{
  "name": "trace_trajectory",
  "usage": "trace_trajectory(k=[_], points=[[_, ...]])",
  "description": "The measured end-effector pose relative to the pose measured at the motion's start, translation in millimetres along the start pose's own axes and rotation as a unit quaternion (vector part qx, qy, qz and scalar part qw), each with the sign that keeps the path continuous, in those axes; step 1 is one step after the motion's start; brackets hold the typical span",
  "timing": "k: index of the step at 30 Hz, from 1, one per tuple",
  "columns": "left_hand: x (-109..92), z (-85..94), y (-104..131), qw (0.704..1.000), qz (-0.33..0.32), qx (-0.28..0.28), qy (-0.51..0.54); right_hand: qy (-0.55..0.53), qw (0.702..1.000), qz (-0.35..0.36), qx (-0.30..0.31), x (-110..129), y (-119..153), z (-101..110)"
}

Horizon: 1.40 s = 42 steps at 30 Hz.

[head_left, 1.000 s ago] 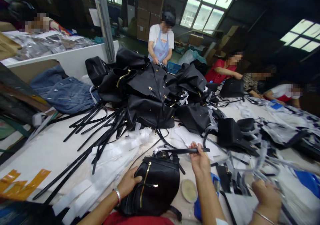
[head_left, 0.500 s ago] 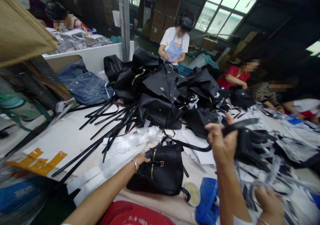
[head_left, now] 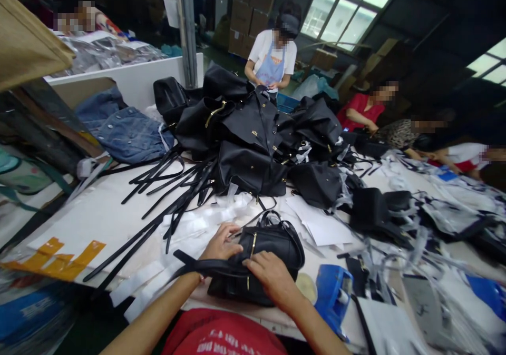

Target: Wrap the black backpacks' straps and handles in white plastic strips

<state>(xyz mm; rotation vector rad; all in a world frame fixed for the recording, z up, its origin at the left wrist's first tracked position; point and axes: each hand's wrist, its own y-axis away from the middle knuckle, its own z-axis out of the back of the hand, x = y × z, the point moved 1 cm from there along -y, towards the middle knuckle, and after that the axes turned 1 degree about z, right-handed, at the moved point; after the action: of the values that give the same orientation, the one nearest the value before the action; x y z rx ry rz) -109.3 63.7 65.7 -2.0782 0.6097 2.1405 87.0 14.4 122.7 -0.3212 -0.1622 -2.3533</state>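
Note:
A small black backpack [head_left: 290, 239] with gold zips lies on the table in front of me. My left hand [head_left: 222, 245] grips its left side, thumb toward the front and fingers bent at the upper edge. Across the bag's front runs a long black strap [head_left: 197, 265], its loose end sticking out over my left wrist. My right hand [head_left: 271, 275] has its fingertips closed on this strap at the middle of the bag. Part of the front, with its buckle, is hidden by the hands and strap.
Beyond the backpack rises a heap of black bags [head_left: 253, 128], with loose straps [head_left: 174, 207] trailing left. A blue plastic container [head_left: 332, 297] and a round pale tub [head_left: 306, 286] stand at right. White sheets [head_left: 316, 220] lie behind. A co-worker in an apron [head_left: 271, 62] stands across the table.
My right hand has come down from the raised right side, drawing the strap leftward across the backpack. My left hand remains at the bag's left side. Another hand at lower right has left view.

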Motion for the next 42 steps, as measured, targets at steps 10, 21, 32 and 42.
trace_trajectory(k=[10, 21, 32, 42], points=[[-12.9, 10.6, 44.9, 0.896, 0.193, 0.299, 0.264, 0.033, 0.976, -0.128, -0.175, 5.0, -3.2, 11.4], [35.5, -27.8, 68.0, 0.979, 0.154, -0.055, 0.124, -0.405, 0.758, -0.481, -0.171, -67.3, 107.8, -86.9], [29.3, -41.4, 57.4, 0.992, 0.089, -0.085, -0.031, -0.324, 0.826, -0.449, -0.11, -74.8, 93.8, -46.5], [55.8, -50.0, 31.4, 0.988, 0.099, -0.071, -0.091, -0.353, 0.816, -0.453, -0.063, -85.5, 95.8, -92.1]])
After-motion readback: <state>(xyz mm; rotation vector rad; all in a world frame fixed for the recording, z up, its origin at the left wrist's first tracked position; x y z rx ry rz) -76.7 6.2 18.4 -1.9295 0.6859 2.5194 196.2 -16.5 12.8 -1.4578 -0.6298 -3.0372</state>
